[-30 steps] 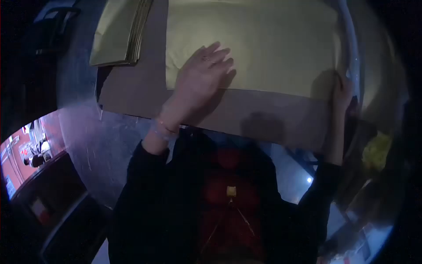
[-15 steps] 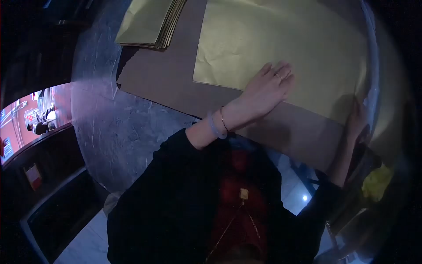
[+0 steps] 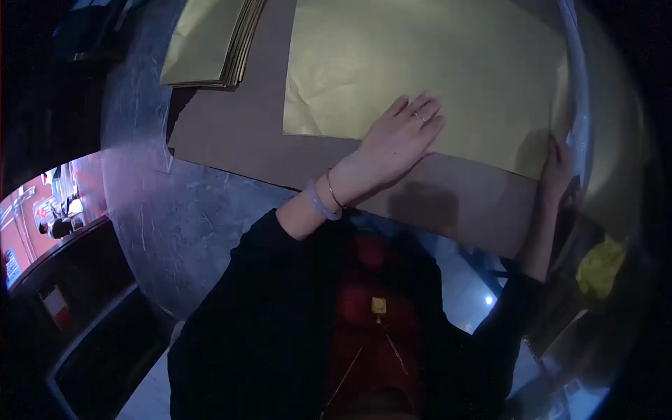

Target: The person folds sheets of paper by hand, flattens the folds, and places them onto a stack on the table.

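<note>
A large sheet of gold paper (image 3: 448,63) lies over a brown cardboard sheet (image 3: 231,129), with creases near its lower left corner. My left hand (image 3: 399,140) rests palm down across the paper's near edge, its fingers stretched out, holding nothing. At the right edge of the gold paper is my right hand (image 3: 557,171), its fingers closed at that edge; part of them is hidden in shadow. A stack of gold paper (image 3: 203,42) sits on the cardboard at the upper left.
The grey round table (image 3: 203,210) shows beyond the cardboard's left and near edges. A crumpled yellow thing (image 3: 600,267) is at the far right. A dark chair (image 3: 105,343) stands at the lower left. A lit screen (image 3: 52,203) glows at the left.
The view has shifted a little, so the paper, cardboard and stack appear farther left. My left hand still lies on the paper and my right hand stays at its right edge.
</note>
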`<state>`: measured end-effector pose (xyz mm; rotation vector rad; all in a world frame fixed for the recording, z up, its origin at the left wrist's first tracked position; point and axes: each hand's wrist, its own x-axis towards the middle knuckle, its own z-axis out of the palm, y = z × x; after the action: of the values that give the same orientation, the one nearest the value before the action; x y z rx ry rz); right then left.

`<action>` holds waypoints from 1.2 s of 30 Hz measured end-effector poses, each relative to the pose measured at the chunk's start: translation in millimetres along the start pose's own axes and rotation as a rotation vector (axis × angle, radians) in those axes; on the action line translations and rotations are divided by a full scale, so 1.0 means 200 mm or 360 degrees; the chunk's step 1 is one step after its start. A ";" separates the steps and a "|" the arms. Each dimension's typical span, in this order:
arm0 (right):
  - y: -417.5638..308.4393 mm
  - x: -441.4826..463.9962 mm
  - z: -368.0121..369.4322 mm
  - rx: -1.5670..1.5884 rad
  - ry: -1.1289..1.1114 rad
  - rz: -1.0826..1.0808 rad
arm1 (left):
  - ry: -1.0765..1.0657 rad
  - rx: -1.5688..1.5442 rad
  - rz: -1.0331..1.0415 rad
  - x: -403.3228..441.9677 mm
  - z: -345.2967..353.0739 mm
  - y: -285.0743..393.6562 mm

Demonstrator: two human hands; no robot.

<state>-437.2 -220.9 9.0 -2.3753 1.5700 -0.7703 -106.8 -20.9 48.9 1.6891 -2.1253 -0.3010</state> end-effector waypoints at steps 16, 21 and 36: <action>-0.03 -0.02 0.00 0.0249 0.0047 0.0017 | -0.0100 0.0034 -0.0010 0.01 0.00 -0.01; -0.08 -0.01 -0.01 0.0073 0.0020 0.0053 | -0.0141 0.0025 -0.0046 0.00 -0.01 -0.01; -0.05 -0.02 -0.01 0.0248 -0.0040 0.0181 | -0.0093 -0.0023 0.0020 -0.01 0.01 0.01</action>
<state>-432.0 -212.6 14.2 -2.1590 1.5586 -0.8039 -109.5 -18.9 47.7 1.6772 -2.1694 -0.3654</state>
